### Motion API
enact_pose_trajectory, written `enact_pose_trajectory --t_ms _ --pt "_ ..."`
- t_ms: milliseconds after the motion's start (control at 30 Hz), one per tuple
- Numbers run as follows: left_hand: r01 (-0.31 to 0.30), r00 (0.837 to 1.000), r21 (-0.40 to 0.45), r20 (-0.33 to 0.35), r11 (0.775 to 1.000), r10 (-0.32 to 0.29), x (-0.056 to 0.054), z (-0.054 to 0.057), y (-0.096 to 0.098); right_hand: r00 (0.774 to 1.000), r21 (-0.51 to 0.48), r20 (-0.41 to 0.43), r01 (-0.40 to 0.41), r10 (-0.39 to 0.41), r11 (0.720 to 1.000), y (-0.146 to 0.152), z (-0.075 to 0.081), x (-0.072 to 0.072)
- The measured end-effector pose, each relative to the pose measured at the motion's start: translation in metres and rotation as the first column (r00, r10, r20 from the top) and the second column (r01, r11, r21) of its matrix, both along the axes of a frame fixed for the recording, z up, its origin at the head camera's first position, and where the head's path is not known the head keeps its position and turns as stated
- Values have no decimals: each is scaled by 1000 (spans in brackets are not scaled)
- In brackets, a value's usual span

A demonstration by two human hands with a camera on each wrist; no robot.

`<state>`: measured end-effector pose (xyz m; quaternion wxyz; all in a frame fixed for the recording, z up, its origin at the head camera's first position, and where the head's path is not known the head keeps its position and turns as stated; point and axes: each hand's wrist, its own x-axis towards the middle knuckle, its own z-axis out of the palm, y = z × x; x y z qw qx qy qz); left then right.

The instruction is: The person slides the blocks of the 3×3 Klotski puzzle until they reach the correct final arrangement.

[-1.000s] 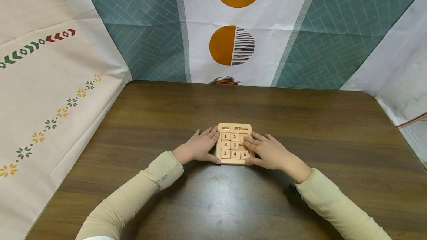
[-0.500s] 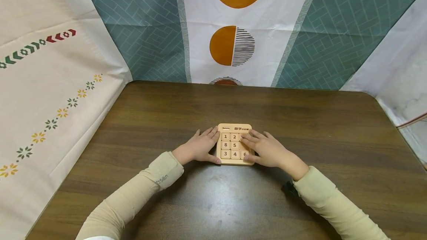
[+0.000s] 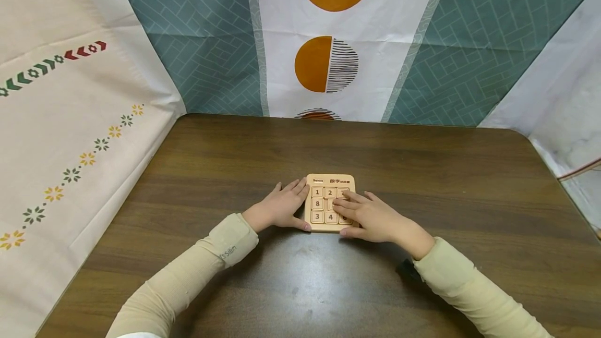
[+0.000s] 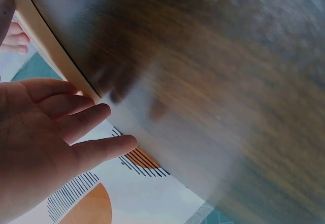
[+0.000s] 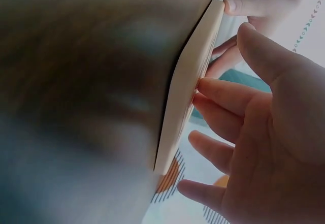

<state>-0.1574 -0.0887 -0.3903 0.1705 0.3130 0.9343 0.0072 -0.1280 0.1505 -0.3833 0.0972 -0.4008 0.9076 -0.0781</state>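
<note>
A wooden number slide puzzle (image 3: 324,228) lies flat on the table, its square tiles marked with printed digits. My left hand (image 3: 284,206) rests along its left side, fingertips near the upper corner and thumb at the lower one. In the left wrist view, those fingers (image 4: 84,122) are extended beside the frame's edge. My right hand (image 3: 377,219) reaches over from the right with fingertips on the middle-row 5 tile (image 3: 331,204), which they partly cover. Its thumb touches the front rim. The right wrist view has this hand (image 5: 274,117) with fairly straight, spread fingers.
The dark wooden table (image 3: 235,145) extends on all sides of the puzzle. A patterned cloth (image 3: 300,67) hangs behind its far edge, and a cream cloth (image 3: 70,134) drapes at the left. A small black object (image 3: 407,269) shows under the right sleeve.
The right fingers pushed a tile up into the top right slot, then moved down and left onto the 5 tile, which sits slightly further right. The left hand stayed still.
</note>
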Motion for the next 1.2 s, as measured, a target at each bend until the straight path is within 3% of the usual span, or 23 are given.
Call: enact_pose_trajectory --t_ms 467,667,900,1200 --pt "-1 1000 12 6 1000 1 1 1 -1 1000 7 4 16 -16 1000 18 3 0" --pt "1 1000 5 1 1000 -1 1 0 -1 999 -22 -29 -29 29 999 4 4 -5" --pt "1 1000 6 4 1000 -1 0 0 -1 996 5 -14 -85 85 996 -20 2 -9" --pt "1 1000 6 7 1000 -1 0 -1 -1 997 35 -1 -83 83 996 -25 0 -9"
